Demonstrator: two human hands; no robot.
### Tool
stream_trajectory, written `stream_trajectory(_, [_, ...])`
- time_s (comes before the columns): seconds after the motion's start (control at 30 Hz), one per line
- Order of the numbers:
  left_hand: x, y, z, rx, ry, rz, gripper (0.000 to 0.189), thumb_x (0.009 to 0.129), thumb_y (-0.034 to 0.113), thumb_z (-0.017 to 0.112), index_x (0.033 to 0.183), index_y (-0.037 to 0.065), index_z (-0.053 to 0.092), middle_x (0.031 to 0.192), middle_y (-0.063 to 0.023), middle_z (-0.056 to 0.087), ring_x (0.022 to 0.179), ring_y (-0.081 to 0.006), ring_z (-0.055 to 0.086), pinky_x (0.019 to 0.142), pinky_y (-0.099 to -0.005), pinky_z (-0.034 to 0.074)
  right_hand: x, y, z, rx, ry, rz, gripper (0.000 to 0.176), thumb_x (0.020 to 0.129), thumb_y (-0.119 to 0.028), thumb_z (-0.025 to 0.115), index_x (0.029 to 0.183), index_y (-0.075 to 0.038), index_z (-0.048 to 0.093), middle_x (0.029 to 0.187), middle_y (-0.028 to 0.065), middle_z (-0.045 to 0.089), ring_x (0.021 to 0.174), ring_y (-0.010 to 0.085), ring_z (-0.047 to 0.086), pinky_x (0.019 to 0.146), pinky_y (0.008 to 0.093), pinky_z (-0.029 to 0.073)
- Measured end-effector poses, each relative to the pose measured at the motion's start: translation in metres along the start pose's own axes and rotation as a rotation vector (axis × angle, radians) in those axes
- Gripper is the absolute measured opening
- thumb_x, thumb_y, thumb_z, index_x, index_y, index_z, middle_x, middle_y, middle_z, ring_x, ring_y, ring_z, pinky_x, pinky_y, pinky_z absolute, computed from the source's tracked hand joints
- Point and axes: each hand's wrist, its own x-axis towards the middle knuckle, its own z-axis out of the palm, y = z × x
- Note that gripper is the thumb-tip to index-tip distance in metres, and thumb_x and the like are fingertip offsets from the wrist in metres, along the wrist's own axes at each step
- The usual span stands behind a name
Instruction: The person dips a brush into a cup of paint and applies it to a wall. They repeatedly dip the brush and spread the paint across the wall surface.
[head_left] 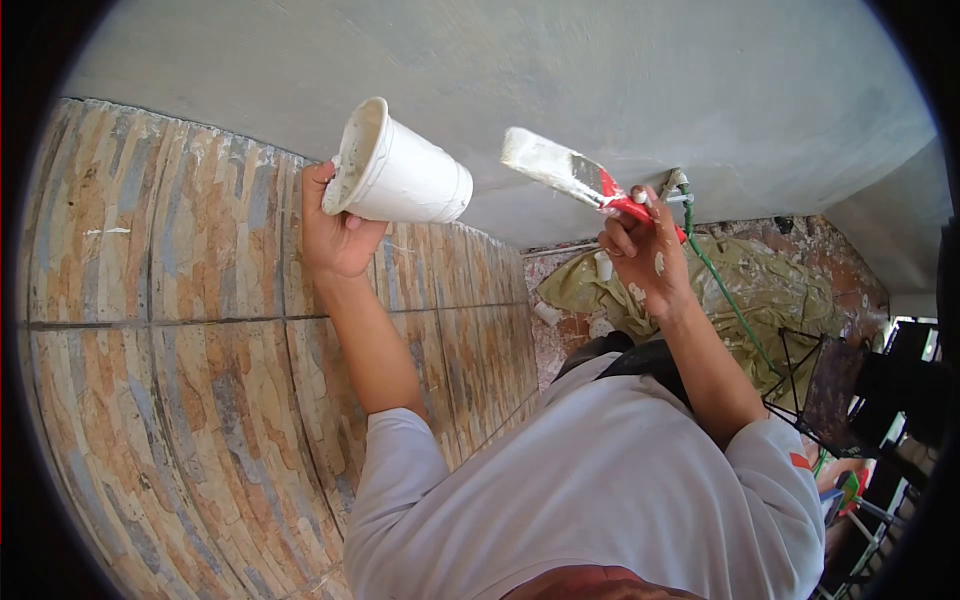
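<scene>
A white cup (415, 172) smeared with white paint is tilted on its side, its open rim towards the left. My left hand (340, 230) grips it at the rim. To its right, my right hand (648, 250) holds a paintbrush (610, 192) by its red handle, with white spots on the fingers and palm. The brush's bristles are coated in white and point up and left towards the cup, apart from it. Behind both lies a grey wall (600, 70).
Stone-patterned tiles (180, 400) cover the left side. A paint-spotted green cloth (770, 285) lies on the floor at the right, near a tap (677, 190) with a green hose (735, 305). A dark metal rack (850, 390) stands at the far right.
</scene>
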Motion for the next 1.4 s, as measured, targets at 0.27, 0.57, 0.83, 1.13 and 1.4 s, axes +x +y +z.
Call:
stream_trajectory(0.27, [-0.011,-0.040,-0.029,0.327,0.295,0.258,0.021,0.086,0.024,0.047,0.090,0.004,0.054,0.078,-0.0025,0.056,0.057,-0.0082,0.044,0.046,-0.0226,0.033,0.016,-0.052,-0.029,-0.706,0.499,-0.571,0.024,0.091,-0.027,0.051,0.085,-0.005,0.057,0.065,-0.0051,0.042,0.061,0.0044,0.034,0.053,0.0218,0.027])
stream_trajectory(0.57, [-0.029,-0.103,-0.065,0.486,0.553,0.297,0.020,0.087,0.022,0.044,0.088,0.004,0.052,0.074,-0.0012,0.050,0.061,-0.0089,0.042,0.049,-0.0244,0.033,0.053,-0.099,0.067,-0.560,0.388,-0.839,0.029,0.088,-0.033,0.056,0.089,-0.003,0.057,0.068,-0.0031,0.042,0.059,0.0051,0.030,0.053,0.0196,0.024])
stream_trajectory(0.83, [-0.056,-0.130,-0.094,0.415,0.595,0.252,0.020,0.086,0.022,0.044,0.090,0.004,0.053,0.077,-0.0017,0.051,0.064,-0.0097,0.044,0.050,-0.0250,0.033,0.065,-0.110,0.102,-0.705,0.151,-1.109,0.026,0.092,-0.030,0.051,0.089,-0.005,0.056,0.063,-0.0028,0.044,0.056,0.0045,0.033,0.050,0.0204,0.023])
stream_trajectory(1.13, [-0.082,-0.137,-0.104,0.379,0.704,0.245,0.023,0.087,0.025,0.045,0.092,0.003,0.051,0.080,-0.0029,0.052,0.065,-0.0104,0.045,0.050,-0.0250,0.035,0.089,0.009,-0.113,-0.795,0.727,-0.782,0.028,0.092,-0.028,0.051,0.093,-0.001,0.060,0.073,-0.0001,0.057,0.069,0.0068,0.048,0.063,0.0217,0.038])
stream_trajectory(1.4, [-0.092,-0.137,-0.115,0.391,0.757,0.244,0.026,0.087,0.026,0.046,0.097,0.002,0.049,0.081,-0.0050,0.052,0.065,-0.0113,0.046,0.052,-0.0256,0.035,0.065,-0.091,0.047,-0.570,0.444,-0.924,0.024,0.089,-0.030,0.055,0.089,-0.006,0.058,0.070,-0.0041,0.048,0.059,0.0043,0.032,0.053,0.0207,0.025])
